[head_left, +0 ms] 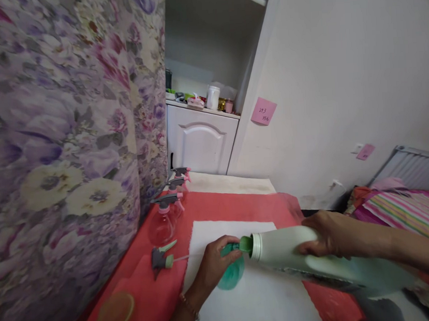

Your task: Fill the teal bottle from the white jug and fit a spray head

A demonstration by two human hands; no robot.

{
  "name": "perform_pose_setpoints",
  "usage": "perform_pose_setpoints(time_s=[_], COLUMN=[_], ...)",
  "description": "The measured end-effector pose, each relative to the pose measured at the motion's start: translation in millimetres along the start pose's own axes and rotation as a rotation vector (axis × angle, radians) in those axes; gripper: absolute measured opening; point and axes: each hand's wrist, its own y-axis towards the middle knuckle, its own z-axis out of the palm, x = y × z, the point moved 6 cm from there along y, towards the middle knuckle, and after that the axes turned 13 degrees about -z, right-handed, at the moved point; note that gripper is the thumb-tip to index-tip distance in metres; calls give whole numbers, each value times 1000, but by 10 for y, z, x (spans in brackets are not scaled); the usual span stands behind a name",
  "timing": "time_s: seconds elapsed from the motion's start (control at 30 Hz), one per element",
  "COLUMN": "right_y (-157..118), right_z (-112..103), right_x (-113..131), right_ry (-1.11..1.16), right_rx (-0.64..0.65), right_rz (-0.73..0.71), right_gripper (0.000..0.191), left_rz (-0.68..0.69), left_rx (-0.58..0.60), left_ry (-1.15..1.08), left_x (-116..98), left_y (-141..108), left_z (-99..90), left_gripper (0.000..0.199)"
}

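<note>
My left hand (218, 257) is wrapped round the neck of a small green see-through bottle (231, 275) above a white sheet (259, 303). In my right hand (323, 236) is a large pale green jug (288, 245), tipped on its side. The jug's open mouth, with a green spout, meets or nearly meets the small bottle's top. Whether liquid is flowing I cannot tell. A grey and green spray head (162, 260) with a thin tube lies left of my left hand.
Several pink spray bottles (163, 226) with grey triggers line the left edge of the red table cover (217, 206). A round object (115, 314) lies front left. A floral curtain (71, 140) hangs at the left; a white cabinet (202, 137) stands behind.
</note>
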Motion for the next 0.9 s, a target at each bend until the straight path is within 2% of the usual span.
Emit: perform_pose_setpoints(time_s=[0.4,0.9], right_y=[-17,-18], right_z=[-41,-51], right_x=[47,65], right_ry=[-40,-35], right_rx=[-37,16], right_rz=[-28,8], right_gripper=[47,50], left_rz=[6,13], left_rx=[4,3], left_ry=[16,12], left_x=[9,-1], left_y=[14,-3], left_z=[8,1], left_gripper=[18,19])
